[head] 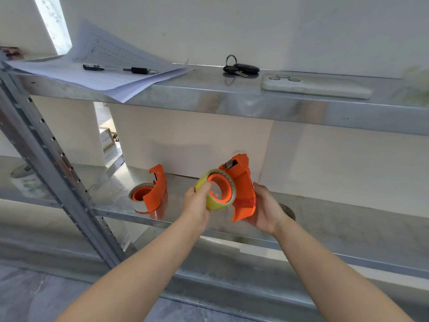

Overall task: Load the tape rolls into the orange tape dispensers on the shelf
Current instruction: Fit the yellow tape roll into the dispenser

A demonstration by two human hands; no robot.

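My forearms reach up and forward, held level with the middle shelf. My left hand grips the yellow tape roll, fingers curled over its outer rim and thumb at the near side. My right hand cups the orange tape dispenser from behind and below, palm turned towards the roll. The roll sits around the dispenser's orange hub, both held in the air just in front of the shelf.

I judge the roll light and stiff on its cardboard core, its wound face smooth and a little slick, so the rim is the place to hold and push. The dispenser looks like hard, light plastic; I would keep my fingers on its curved back, away from the metal cutter at its top.

Farther left, a second dispenser stands on the shelf, already carrying a pale roll. On the upper shelf lie papers, a pen, keys and a phone.
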